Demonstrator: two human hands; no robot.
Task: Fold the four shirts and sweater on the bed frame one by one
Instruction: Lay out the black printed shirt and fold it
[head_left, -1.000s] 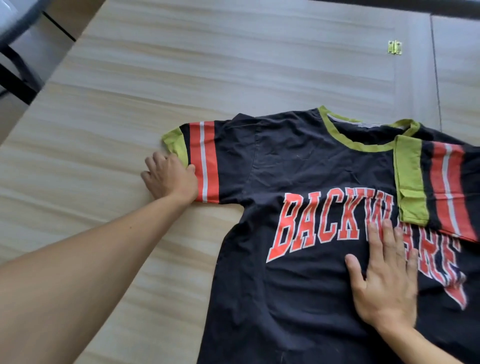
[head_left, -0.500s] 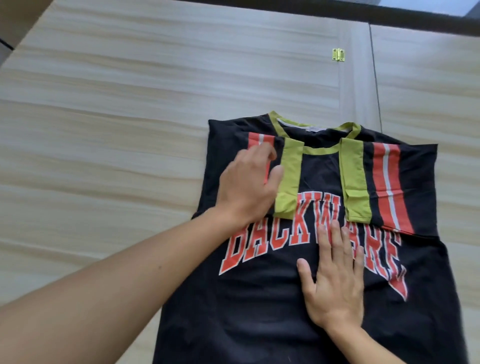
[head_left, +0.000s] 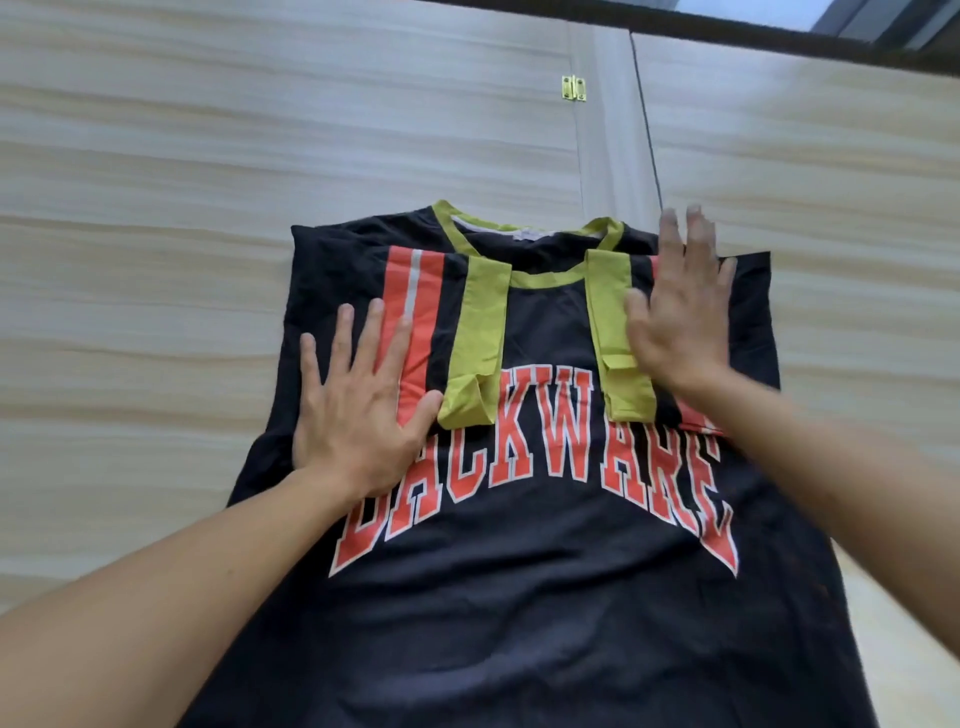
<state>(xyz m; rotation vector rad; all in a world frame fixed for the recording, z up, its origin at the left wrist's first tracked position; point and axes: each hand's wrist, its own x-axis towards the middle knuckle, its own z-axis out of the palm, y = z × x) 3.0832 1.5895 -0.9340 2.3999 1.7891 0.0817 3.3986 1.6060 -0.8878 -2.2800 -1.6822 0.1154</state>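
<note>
1. You are laying your left hand (head_left: 358, 415) flat on the black shirt (head_left: 519, 597); its fingers are straight and spread, grasping nothing.
2. The tips of two of these fingers are touching the red and white stripes of the folded left sleeve (head_left: 441, 312), and the thumb is lying just beside its green cuff.
3. Your right hand (head_left: 680, 312) is also released, with straight fingers over the folded right sleeve (head_left: 608, 312). This hand is blurred, so I cannot tell if it is pressing the cloth.
4. The shirt is lying front up on the wooden bed frame (head_left: 208, 156), with both sleeves turned inward. The green collar (head_left: 519, 244) is lying between your two hands, a little beyond the left fingertips.
5. The red letters (head_left: 545, 447) are running between and below your two thumbs.
6. A small brass hinge (head_left: 573, 88) is sitting on the wood, well beyond your fingertips.
</note>
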